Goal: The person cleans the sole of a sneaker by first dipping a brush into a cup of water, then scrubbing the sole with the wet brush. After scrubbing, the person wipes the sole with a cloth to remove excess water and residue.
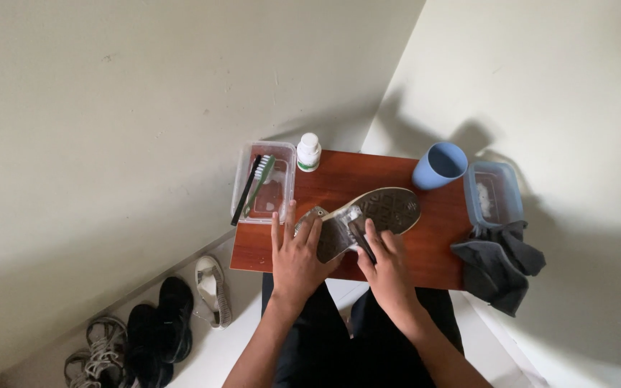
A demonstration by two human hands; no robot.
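Observation:
A shoe (pixel 386 208) lies sole-up on a small reddish wooden table (pixel 346 179). Its grey sole faces the camera and looks wet and foamy near the heel. My left hand (pixel 294 259) rests flat on the heel end with the fingers spread, pressing the shoe down. My right hand (pixel 386 266) is closed around a small dark brush (pixel 360 238), whose head touches the middle of the sole.
A clear tub (pixel 287 154) at the table's left holds two brushes. A white bottle (pixel 309 151) stands behind it. A blue cup (pixel 440 165), a blue-rimmed tub (pixel 504 190) and a dark cloth (pixel 501 262) sit right. Several shoes (pixel 159 327) lie on the floor left.

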